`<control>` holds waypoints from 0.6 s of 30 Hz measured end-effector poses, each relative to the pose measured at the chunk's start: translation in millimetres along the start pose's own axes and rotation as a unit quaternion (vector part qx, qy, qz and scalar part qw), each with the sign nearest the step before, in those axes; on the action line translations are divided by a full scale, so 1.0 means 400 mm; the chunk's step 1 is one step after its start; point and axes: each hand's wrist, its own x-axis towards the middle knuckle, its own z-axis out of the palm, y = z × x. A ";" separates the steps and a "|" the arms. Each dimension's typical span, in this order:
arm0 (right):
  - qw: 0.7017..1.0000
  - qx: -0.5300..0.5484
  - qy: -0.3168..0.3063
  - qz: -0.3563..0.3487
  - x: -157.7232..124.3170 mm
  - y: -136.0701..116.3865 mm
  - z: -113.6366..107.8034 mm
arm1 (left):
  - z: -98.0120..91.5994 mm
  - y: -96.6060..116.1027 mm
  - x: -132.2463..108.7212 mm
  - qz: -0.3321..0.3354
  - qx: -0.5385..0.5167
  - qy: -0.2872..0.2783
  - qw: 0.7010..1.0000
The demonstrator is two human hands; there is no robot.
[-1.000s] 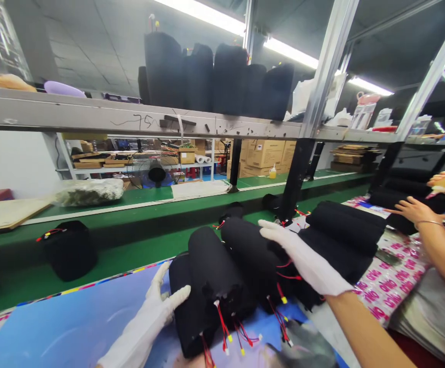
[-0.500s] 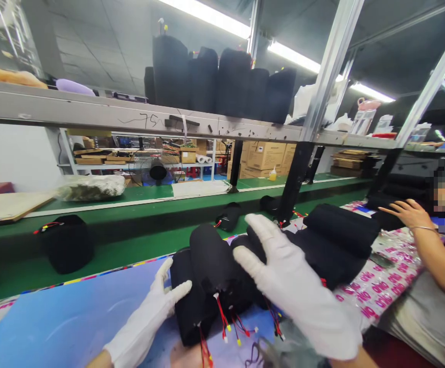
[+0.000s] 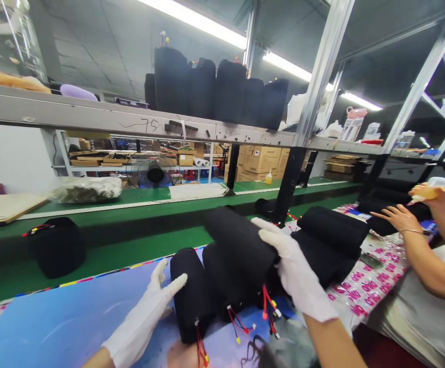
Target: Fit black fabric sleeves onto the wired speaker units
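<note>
Right hand [image 3: 295,271] on a tilted black roll [image 3: 237,240], left hand [image 3: 145,306] open

On my feed, the tilted black roll slopes up over the other rolls above the blue mat [image 3: 72,327], with red leads [image 3: 266,301] hanging from its lower end. The white-gloved right hand lies along its side, fingers closed together, and seems to have hold of it, though I can't see the thumb. The gloved left hand stands open, thumb up, just beside a neighbouring black roll [image 3: 189,291]; I can't tell if they touch. From here, I'd keep a broad palm on the black wrap and stay clear of the dangling leads, which could snag.

More black rolls [image 3: 329,245] lie right of the mat on a pink-printed plastic sheet [image 3: 375,286]. Further right, a co-worker's bare hand [image 3: 393,217] reaches toward them, while their other hand [image 3: 431,197] holds a plastic bottle [image 3: 435,184] of yellowish liquid.

Beyond the mat sit cardboard cartons [image 3: 260,158], closed, contents hidden, with a small yellow-filled bottle [image 3: 268,178] in front. A row of black rolls [image 3: 222,89] stands on a steel shelf [image 3: 130,120] above the mat.
</note>
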 end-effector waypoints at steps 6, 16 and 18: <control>0.971 -0.081 0.200 -0.104 0.096 -0.027 -0.195 | 0.028 0.024 0.025 -0.010 0.025 -0.011 1.000; 0.983 -0.147 0.106 -0.008 0.120 0.128 -0.332 | 0.030 -0.002 0.043 0.014 0.030 0.006 0.999; 0.988 -0.127 0.092 0.002 0.099 0.154 -0.308 | 0.032 -0.003 0.061 0.026 0.041 0.026 0.998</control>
